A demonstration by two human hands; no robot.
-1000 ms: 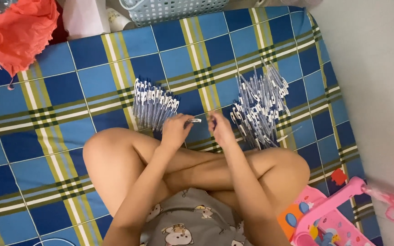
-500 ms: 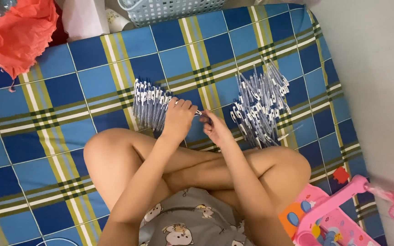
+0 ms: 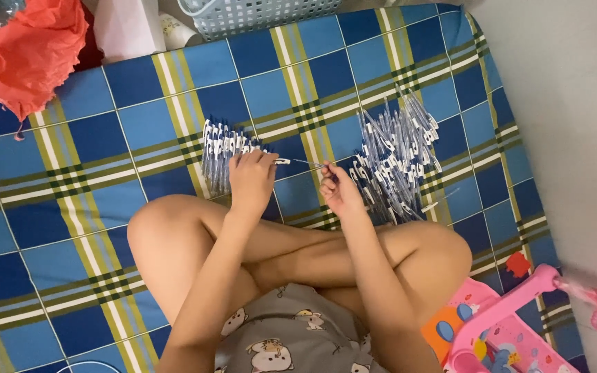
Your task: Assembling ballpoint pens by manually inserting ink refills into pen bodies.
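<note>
Seated cross-legged on a blue plaid mat (image 3: 105,103), looking down. Left hand (image 3: 250,181) at about 11 o'clock from the knees, grip closed on a white-tipped pen (image 3: 281,161), tip pointing toward 3 o'clock. Right hand (image 3: 340,190) at about 1 o'clock, fingertips pinched on a thin refill (image 3: 309,164) bridging the gap between the two hands, its far end meeting the pen tip or just short of it; too fine to tell which.

Changed in the last half second: hands drawn further apart, left one shifted toward 9 o'clock against the capped pile (image 3: 224,148), refill now stretched out in plain view where before the fingers bunched together over it. Judged from that: one pen and one refill in hand, being worked together at the tip, not yet laid on either heap.

Capped pile of blue-and-white pens just beyond the left hand at 11 o'clock, touching the knuckles. Loose pile of clear barrels (image 3: 399,162) fanned out at 2 o'clock, just beside the right hand.

Further off: pale plastic basket (image 3: 264,12) at 12 o'clock, red cloth (image 3: 25,48) at 10 o'clock, pink toy (image 3: 513,324) at 4 o'clock by the right knee.
</note>
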